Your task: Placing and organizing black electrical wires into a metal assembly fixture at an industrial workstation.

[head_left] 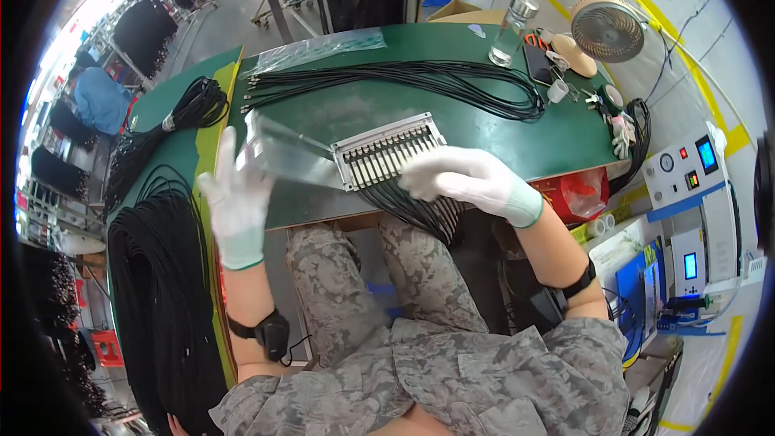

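Note:
In front of me, at the table's near edge, lies a silver metal fixture (345, 163) with a row of slots. Black cables (424, 208) with metal ends sit in the slots and hang off its near side. A clear plate (295, 153), smeared by motion, slants up from the fixture's left end. Beside that plate my left hand (240, 210), in a white glove, is raised with fingers apart; some fingers are blurred. My right hand (480, 186), gloved too, bends its fingers over the fixture's near right corner, at the cables. Its fingertips are partly hidden.
A long bundle of black cables (387, 73) crosses the green table (311, 117). More cable bundles (149, 266) lie at the left. A glass bottle (510, 32), a fan (607, 26) and small tools stand far right. Instruments with screens (686, 165) line the right side.

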Action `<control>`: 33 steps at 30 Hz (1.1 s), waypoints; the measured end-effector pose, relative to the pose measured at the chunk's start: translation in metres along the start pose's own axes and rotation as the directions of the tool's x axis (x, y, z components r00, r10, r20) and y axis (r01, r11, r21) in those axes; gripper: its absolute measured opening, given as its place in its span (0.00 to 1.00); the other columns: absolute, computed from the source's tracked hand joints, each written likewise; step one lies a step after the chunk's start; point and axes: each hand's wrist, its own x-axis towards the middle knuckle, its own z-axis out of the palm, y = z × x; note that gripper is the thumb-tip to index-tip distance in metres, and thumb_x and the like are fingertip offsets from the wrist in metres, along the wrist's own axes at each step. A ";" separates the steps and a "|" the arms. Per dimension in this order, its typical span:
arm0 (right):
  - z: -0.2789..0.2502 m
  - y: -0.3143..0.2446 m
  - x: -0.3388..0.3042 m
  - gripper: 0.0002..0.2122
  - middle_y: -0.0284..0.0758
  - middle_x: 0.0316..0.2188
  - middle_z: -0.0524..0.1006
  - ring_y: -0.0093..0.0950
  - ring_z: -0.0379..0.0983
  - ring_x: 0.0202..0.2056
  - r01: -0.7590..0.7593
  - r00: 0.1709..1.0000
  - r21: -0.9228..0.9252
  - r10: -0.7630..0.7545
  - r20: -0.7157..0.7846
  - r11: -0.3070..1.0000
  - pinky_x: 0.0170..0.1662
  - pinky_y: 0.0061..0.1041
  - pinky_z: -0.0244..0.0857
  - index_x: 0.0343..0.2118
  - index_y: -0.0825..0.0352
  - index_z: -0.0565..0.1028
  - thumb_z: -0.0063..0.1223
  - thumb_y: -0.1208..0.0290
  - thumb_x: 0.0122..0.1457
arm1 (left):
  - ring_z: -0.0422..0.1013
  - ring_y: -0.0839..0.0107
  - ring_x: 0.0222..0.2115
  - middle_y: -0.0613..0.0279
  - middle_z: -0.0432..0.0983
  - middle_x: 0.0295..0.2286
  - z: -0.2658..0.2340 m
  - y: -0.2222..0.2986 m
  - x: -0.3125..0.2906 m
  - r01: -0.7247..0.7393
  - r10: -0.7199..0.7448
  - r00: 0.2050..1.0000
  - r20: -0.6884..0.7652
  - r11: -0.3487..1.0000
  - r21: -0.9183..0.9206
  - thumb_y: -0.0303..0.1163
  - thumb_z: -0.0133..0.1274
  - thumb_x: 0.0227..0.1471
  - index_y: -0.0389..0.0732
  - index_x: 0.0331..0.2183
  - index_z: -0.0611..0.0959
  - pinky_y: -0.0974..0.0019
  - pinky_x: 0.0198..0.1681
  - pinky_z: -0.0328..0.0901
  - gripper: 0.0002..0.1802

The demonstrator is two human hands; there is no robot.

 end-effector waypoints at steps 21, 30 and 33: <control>0.029 0.155 -0.020 0.23 0.33 0.35 0.76 0.24 0.72 0.29 -0.249 0.965 0.415 0.258 0.037 0.875 0.35 0.24 0.70 0.55 0.71 0.67 0.55 0.67 0.58 | 0.55 0.50 0.59 0.47 0.62 0.56 -0.045 -0.071 -0.001 -0.244 -0.219 0.965 0.143 -0.554 0.796 0.59 0.62 0.36 0.48 0.58 0.69 0.44 0.65 0.41 0.48; 0.042 0.125 -0.032 0.15 0.23 0.13 0.61 0.17 0.57 0.13 -0.445 0.852 0.559 0.523 0.023 0.700 0.22 0.22 0.64 0.44 0.73 0.73 0.46 0.65 0.64 | 0.56 0.52 0.58 0.48 0.62 0.56 -0.045 -0.071 -0.002 -0.228 -0.209 0.970 0.127 -0.585 0.778 0.64 0.58 0.37 0.50 0.58 0.70 0.44 0.65 0.41 0.49; 0.050 0.141 -0.065 0.15 0.23 0.13 0.61 0.15 0.56 0.14 -0.501 0.818 0.560 0.573 0.056 0.660 0.23 0.20 0.62 0.43 0.73 0.74 0.48 0.65 0.63 | 0.57 0.52 0.58 0.48 0.63 0.55 -0.043 -0.072 -0.001 -0.254 -0.231 0.961 0.149 -0.534 0.807 0.57 0.64 0.35 0.48 0.56 0.71 0.44 0.65 0.41 0.47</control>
